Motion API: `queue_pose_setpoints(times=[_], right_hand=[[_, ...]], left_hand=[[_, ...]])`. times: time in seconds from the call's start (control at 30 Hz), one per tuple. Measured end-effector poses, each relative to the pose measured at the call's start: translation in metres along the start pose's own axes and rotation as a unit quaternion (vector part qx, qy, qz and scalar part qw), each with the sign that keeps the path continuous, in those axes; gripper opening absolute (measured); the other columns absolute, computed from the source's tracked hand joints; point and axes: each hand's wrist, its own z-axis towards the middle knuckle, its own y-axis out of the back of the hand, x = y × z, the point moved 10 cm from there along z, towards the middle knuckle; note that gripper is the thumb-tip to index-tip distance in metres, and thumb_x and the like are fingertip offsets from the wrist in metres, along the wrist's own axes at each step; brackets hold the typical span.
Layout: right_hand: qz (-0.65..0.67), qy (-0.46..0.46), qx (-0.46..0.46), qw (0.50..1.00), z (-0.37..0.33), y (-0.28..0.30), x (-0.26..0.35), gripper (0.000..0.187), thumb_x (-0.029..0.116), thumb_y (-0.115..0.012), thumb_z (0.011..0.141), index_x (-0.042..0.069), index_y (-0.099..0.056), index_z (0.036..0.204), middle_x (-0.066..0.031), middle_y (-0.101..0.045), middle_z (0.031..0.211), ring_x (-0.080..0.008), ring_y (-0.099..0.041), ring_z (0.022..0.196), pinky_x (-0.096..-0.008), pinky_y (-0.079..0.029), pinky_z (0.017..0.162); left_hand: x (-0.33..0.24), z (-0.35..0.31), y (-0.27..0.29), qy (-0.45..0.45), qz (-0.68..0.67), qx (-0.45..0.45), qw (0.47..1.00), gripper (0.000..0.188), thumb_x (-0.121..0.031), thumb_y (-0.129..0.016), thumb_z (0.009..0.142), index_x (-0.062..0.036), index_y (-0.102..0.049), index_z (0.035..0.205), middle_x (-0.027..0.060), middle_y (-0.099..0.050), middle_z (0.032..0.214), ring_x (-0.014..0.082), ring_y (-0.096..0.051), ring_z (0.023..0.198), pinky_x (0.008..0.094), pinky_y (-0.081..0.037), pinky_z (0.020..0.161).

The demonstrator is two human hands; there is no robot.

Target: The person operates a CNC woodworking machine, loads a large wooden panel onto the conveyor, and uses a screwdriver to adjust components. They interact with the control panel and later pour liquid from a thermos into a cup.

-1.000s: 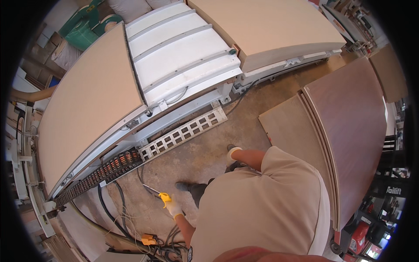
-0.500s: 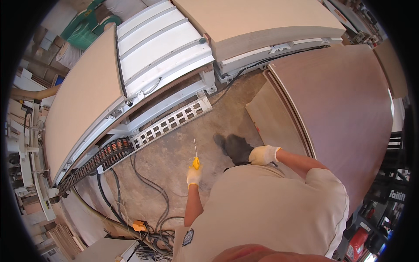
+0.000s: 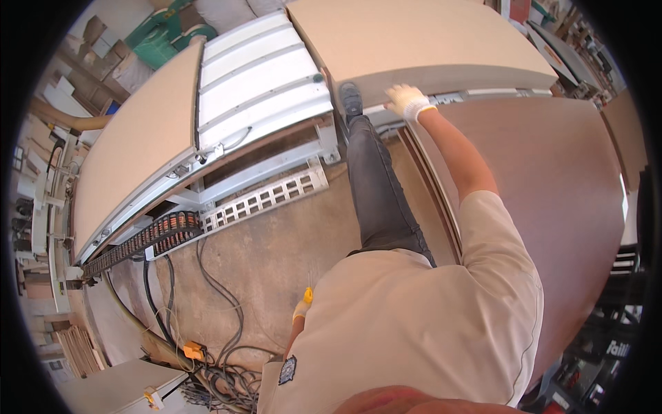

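My left hand, in a pale work glove, is low beside my body and closed round a yellow-handled screwdriver. Its thin shaft points away from me. My right arm stretches forward, and the gloved right hand is open with its fingers spread. It holds nothing and is nearest the front edge of the thick beige board stack. I cannot tell whether the fingertips touch it. Close to it lies the brown board stack. My leg reaches forward, the dark shoe against the beige stack's corner.
A white slatted roller table stands ahead, with a beige panel on its left. A slotted metal tray and a cable chain run low along it. Loose cables and an orange box lie on the floor.
My right hand has moved from beside my body forward to the beige stack and opened. One leg has swung forward and up. The left hand with the screwdriver has dropped back towards my body.
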Motion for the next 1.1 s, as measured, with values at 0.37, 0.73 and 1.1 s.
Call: queue_pose_setpoints(times=[0.37, 0.73, 1.1], right_hand=[[0.073, -0.173, 0.221, 0.957, -0.027, -0.074, -0.032, 0.057, 0.053, -0.053, 0.098, 0.005, -0.078, 0.114, -0.0217, -0.073, 0.120, -0.0387, -0.069, 0.116, -0.0467, -0.052, 0.101], [0.045, -0.167, 0.121, 0.978, -0.020, -0.057, -0.025, 0.049, 0.045, -0.057, 0.091, 0.003, -0.079, 0.103, -0.0235, -0.074, 0.113, -0.0400, -0.071, 0.108, -0.0485, -0.054, 0.096], [0.001, -0.168, 0.097, 0.981, -0.036, -0.035, 0.029, 0.046, 0.038, -0.062, 0.093, 0.006, -0.070, 0.124, -0.0177, -0.069, 0.128, -0.0355, -0.061, 0.127, -0.0458, -0.046, 0.109]], left_hand=[[-0.043, -0.012, 0.137, -0.049, -0.010, -0.158, 0.986, 0.053, -0.048, -0.061, 0.097, -0.0032, -0.067, 0.125, 0.0243, -0.074, 0.116, 0.0466, -0.069, 0.109, 0.0540, -0.056, 0.089], [0.019, -0.041, 0.013, 0.002, -0.071, -0.103, 0.992, 0.054, -0.050, -0.067, 0.092, -0.0031, -0.070, 0.120, 0.0269, -0.073, 0.111, 0.0478, -0.068, 0.108, 0.0546, -0.055, 0.088], [0.124, -0.124, 0.072, -0.003, -0.147, -0.194, 0.970, 0.054, -0.054, -0.068, 0.091, -0.0031, -0.074, 0.109, 0.0267, -0.074, 0.096, 0.0473, -0.072, 0.092, 0.0553, -0.056, 0.075]])
